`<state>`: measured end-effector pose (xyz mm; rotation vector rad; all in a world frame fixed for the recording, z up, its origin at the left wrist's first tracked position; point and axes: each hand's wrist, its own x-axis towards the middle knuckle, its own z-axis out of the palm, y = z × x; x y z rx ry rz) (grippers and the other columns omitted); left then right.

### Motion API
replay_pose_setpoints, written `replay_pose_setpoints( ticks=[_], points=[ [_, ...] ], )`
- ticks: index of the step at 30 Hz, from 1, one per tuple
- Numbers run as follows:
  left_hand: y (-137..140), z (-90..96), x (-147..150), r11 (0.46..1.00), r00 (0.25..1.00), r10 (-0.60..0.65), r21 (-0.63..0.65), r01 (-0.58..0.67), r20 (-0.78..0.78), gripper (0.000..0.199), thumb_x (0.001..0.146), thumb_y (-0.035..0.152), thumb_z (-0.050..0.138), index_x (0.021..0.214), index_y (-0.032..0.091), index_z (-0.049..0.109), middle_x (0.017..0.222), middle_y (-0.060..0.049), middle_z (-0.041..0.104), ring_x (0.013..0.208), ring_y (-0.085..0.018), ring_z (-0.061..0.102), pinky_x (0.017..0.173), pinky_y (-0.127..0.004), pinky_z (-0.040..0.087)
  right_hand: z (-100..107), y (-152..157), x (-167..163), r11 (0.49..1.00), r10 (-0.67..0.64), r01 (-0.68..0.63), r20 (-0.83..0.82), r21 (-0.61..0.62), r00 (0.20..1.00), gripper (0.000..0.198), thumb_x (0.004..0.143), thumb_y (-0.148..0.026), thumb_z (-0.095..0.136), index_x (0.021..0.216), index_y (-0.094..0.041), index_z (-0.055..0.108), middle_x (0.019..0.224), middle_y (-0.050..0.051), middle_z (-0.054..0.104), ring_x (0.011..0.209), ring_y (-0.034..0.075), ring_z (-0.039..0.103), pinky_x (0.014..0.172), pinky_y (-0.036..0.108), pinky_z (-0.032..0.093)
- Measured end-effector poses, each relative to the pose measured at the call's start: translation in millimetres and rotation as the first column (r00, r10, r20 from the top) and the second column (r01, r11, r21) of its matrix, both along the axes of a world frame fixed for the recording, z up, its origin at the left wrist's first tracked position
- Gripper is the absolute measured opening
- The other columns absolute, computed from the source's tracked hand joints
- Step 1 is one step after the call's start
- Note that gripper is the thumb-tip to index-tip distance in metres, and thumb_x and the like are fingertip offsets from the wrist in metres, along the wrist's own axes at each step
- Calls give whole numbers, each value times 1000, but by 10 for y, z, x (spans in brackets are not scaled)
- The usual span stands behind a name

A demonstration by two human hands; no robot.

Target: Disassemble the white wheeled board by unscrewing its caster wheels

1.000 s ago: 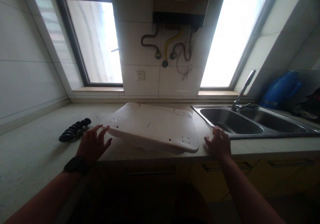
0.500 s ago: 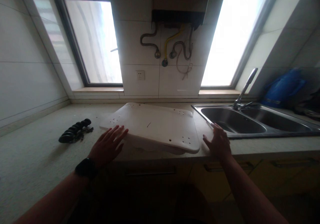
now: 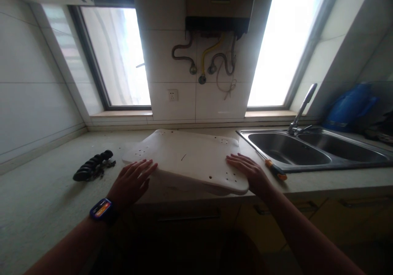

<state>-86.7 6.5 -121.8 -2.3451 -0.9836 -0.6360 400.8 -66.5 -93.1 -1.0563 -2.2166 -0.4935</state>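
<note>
A white panel (image 3: pixel 184 154) with rounded corners and small holes near each corner lies on the counter in front of me, slightly turned. My left hand (image 3: pixel 135 179) rests with fingers stretched out on its near left edge. On its right end lies my right hand (image 3: pixel 247 168), fingers extended over the top near the corner holes. A screwdriver (image 3: pixel 276 170) with an orange and black handle lies to the right of that hand, against the sink's edge. Left of the panel are stacked black round pieces (image 3: pixel 92 165) with a small pile of screws (image 3: pixel 102 169) beside them.
A double steel sink (image 3: pixel 288 148) with a tall faucet (image 3: pixel 302 107) is set into the counter on the right. Beyond it stands a blue jug (image 3: pixel 350 107). A water heater (image 3: pixel 219 3) with pipes hangs on the wall, above a socket (image 3: pixel 172 95).
My right hand has left the screwdriver by the sink and moved left onto the panel's right end. The left hand stays on the panel; its watch face is now lit.
</note>
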Motion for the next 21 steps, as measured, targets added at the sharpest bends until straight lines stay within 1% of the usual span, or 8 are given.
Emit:
replay_pose_setpoints(
  ticks=[3,7,9,12,14,17,19,21],
  points=[
    [17,-10,-56,1000,1000,-13,16,13,5,55,96,26,55,150,28,46,152,-10,52,140,-32,49,115,-52,37,-29,-112,-52,999,10,-11,2,48,1000,45,96,-9,48,138,-22,59,138,9,66,133,24,59,114,50,46],
    [17,-7,-94,995,997,-72,73,71,13,56,94,32,61,148,26,47,149,-13,55,137,-33,52,114,-52,40,-23,-310,-159,989,41,-43,14,138,999,41,97,-14,51,136,-21,61,134,9,69,128,25,63,111,50,50],
    [-3,3,-78,988,994,-108,110,107,5,58,92,34,66,147,25,49,148,-15,56,134,-35,54,112,-53,41,-36,-410,-214,983,64,-65,11,173,998,40,97,-15,50,134,-21,62,133,9,70,126,25,64,108,50,52],
    [-65,16,-2,969,981,-195,152,196,-17,64,88,40,72,145,22,50,148,-18,54,135,-38,52,109,-56,43,-89,-556,-308,973,74,-72,-1,220,997,38,94,-12,51,129,-20,65,130,8,72,123,25,66,103,49,54],
    [-117,18,69,950,962,-270,154,272,-36,70,86,46,74,146,21,47,149,-21,52,138,-39,49,110,-57,43,-133,-645,-373,965,70,-62,-20,254,997,35,93,-11,52,124,-18,66,127,9,73,121,25,67,100,48,54],
    [-176,14,148,919,929,-363,133,371,-77,75,85,50,75,147,21,44,149,-21,51,140,-39,46,113,-59,40,-185,-744,-448,955,67,-51,-42,294,997,32,94,-10,51,120,-17,68,124,10,74,118,25,67,96,47,53],
    [-190,7,166,911,918,-386,119,395,-91,74,86,50,75,147,22,43,150,-21,50,140,-38,46,113,-60,40,-202,-779,-475,947,76,-60,-39,314,996,31,93,-7,51,117,-17,68,123,10,75,115,25,67,94,47,52],
    [-191,-1,167,912,920,-386,121,392,-72,75,86,48,75,148,22,42,151,-22,48,139,-38,47,112,-60,42,-199,-793,-493,937,99,-80,-41,341,994,29,92,-6,52,115,-16,68,121,10,76,112,24,68,92,47,52]
  ],
)
